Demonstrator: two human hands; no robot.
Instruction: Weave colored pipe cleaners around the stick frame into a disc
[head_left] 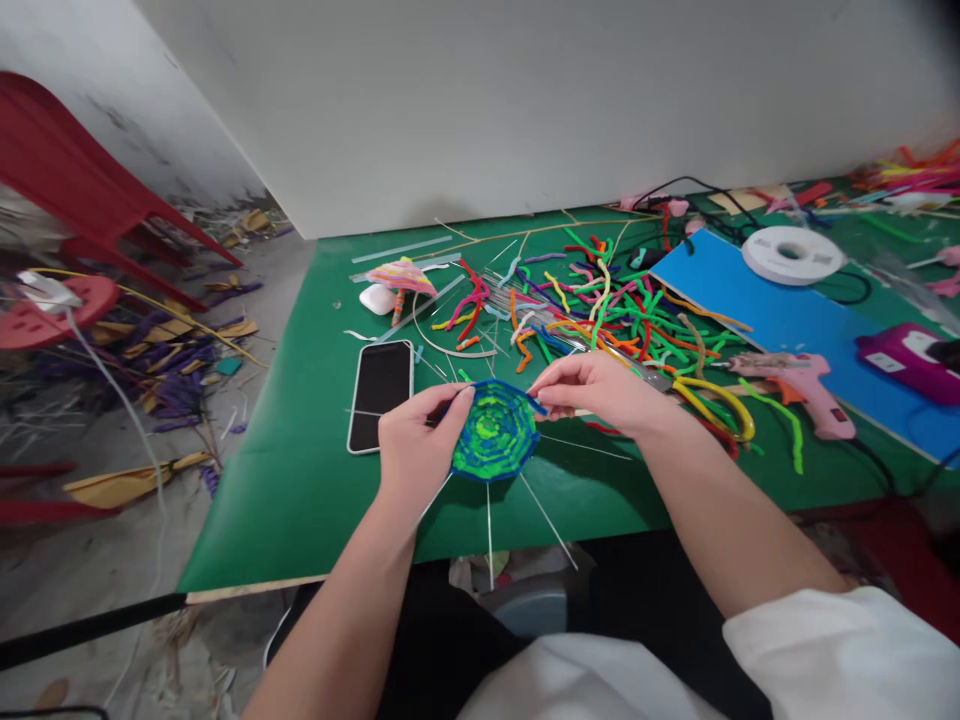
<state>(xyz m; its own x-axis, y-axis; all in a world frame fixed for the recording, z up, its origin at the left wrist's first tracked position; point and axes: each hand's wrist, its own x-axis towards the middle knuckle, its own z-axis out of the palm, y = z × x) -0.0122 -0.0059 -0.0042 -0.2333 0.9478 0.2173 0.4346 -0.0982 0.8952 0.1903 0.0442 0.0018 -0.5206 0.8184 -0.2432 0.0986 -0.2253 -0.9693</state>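
Note:
Between my hands is a round woven piece (493, 432) of green and blue pipe cleaner, with thin pale spokes sticking out of its rim. My left hand (424, 440) pinches its left edge, thumb on top. At the upper right rim, my right hand (581, 390) is closed on the dark blue pipe cleaner end (537, 406), its fingertips pressed together. Just left of my left hand lies a phone (380, 395) with a dark screen. Beyond the woven piece spreads a heap of colourful pipe cleaner scraps (600, 300).
A pink glue gun (806, 385) and yellow-handled pliers (724, 405) lie to the right. Behind them are a blue board (757, 310) and a white spool (793, 254). A small pink mushroom-like figure (403, 280) and a white case (376, 299) sit at the back left.

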